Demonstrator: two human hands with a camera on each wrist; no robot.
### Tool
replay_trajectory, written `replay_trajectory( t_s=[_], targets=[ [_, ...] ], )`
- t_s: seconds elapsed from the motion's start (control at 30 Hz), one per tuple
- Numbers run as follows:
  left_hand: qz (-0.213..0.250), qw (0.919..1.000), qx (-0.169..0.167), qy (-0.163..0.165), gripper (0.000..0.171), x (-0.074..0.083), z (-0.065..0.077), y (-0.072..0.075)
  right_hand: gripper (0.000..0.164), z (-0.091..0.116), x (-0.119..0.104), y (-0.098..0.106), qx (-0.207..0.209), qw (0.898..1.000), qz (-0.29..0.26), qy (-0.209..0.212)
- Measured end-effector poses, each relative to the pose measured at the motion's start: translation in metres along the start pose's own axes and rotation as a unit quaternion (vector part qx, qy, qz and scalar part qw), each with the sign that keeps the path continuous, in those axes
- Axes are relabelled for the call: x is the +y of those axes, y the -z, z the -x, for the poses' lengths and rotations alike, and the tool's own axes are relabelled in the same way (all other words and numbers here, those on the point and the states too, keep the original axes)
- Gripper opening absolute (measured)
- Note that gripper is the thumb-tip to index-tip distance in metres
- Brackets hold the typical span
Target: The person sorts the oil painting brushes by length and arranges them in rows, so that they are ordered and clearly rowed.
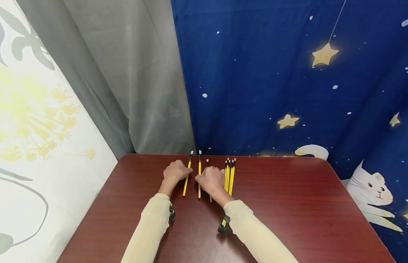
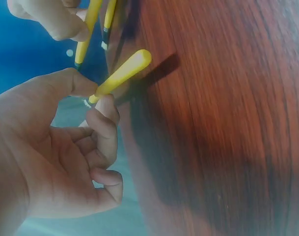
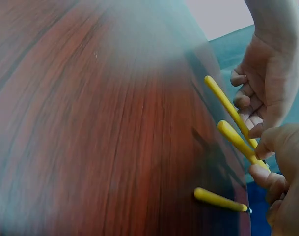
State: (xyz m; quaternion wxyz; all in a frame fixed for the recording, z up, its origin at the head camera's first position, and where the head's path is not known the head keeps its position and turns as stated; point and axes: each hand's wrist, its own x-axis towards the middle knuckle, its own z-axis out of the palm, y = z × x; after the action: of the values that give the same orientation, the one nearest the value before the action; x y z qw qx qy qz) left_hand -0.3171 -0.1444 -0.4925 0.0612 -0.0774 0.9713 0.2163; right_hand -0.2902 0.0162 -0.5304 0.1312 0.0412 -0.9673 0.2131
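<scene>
Left hand (image 1: 176, 171) and right hand (image 1: 211, 179) each pinch one slim paintbrush over a glossy, wood-grained, red-brown table (image 1: 279, 204), near its far edge. Judging by the layout, the work is partway along: a close bunch (image 1: 228, 180) just beyond the right hand looks yet to be separated, while the left-held brush (image 1: 186, 181), the right-held brush (image 1: 199, 168) and a third brush (image 1: 207, 161), partly hidden by the right hand, already sit apart. Smooth yellow handles, round-ended, lead to black necks and small pale tips.
</scene>
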Motion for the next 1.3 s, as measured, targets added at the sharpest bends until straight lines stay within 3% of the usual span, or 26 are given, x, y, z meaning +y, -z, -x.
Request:
replay_trajectory(
  t_s=[0.2,0.4,1.07,1.3],
  targets=[
    [-0.006,0.9998,0.002,0.021,0.041,-0.019,-0.003,0.008,0.052,0.000,-0.025,-0.014,-0.026,0.999,0.031,-0.004],
    [-0.013,0.9998,0.003,0.015,0.041,-0.029,-0.006,0.008,0.047,0.002,-0.041,-0.022,-0.049,0.998,0.035,-0.037],
    [-0.032,0.9991,-0.009,0.028,0.039,-0.022,-0.015,-0.003,0.046,-0.004,-0.042,-0.032,-0.039,0.996,0.040,-0.063],
    [-0.024,0.9995,-0.008,0.017,0.035,-0.021,-0.015,-0.002,0.046,-0.005,-0.043,-0.032,-0.041,0.996,0.044,-0.063]
  ],
)
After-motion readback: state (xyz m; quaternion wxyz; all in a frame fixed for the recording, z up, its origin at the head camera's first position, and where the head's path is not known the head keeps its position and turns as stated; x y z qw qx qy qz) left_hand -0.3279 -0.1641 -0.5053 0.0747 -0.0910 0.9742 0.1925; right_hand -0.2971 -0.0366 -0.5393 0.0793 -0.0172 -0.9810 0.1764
